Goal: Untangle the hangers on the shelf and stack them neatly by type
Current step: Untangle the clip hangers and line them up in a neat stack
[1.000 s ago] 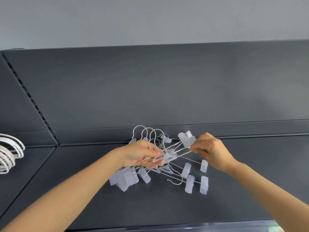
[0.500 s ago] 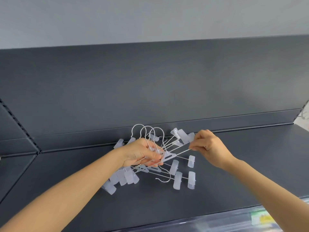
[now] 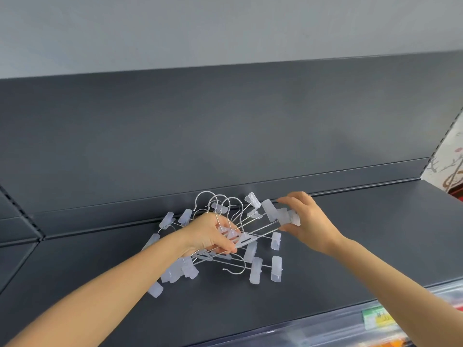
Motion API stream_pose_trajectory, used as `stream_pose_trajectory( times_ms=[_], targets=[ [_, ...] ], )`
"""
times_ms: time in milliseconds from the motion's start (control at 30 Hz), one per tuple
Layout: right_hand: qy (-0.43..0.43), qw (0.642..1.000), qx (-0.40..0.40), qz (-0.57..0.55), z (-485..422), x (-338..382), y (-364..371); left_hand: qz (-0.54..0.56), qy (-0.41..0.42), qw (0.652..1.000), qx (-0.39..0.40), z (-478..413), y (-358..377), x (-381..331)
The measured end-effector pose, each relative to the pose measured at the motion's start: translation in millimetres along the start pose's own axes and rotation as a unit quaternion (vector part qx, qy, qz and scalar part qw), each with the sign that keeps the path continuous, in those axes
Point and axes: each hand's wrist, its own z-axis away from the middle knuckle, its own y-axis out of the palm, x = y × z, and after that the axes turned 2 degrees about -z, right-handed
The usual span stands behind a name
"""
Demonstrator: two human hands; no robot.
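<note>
A tangle of metal clip hangers with frosted plastic clips lies on the dark grey shelf. My left hand grips a bunch of them by their white centre pieces, three wire hooks rising above my fingers. My right hand pinches the cluster of clips at the right ends of the held hangers. More hangers lie loose below and left of my hands, one with its hook pointing toward me.
The shelf's back panel rises right behind the hangers. A price strip with a yellow label runs along the front edge. At the far right the shelf ends beside a patterned wall.
The view has swung right, and the white hangers at far left have left the frame. My right hand has shifted from the wire bars onto the clip cluster at their right ends.
</note>
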Motion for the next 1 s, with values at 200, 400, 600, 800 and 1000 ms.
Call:
stream_pose_trajectory(
  times_ms=[200, 400, 600, 800, 1000],
  targets=[
    [-0.17, 0.952, 0.096, 0.235, -8, 23, 12, -0.063, 0.009, 0.998, 0.02, -4, 9, -8],
    [-0.138, 0.955, 0.171, 0.199, -5, 41, 15, -0.109, 0.016, 0.994, 0.022, -6, 9, -14],
    [-0.107, 0.961, 0.2, 0.157, -5, 37, 17, -0.141, 0.029, 0.989, 0.029, -7, 8, -14],
    [-0.026, 0.964, 0.244, 0.098, -5, 40, 6, -0.156, 0.047, 0.984, 0.072, -19, 13, -18],
    [0.053, 0.979, 0.186, 0.056, 1, 21, 6, -0.162, 0.064, 0.983, 0.061, -38, 34, -31]
  ],
)
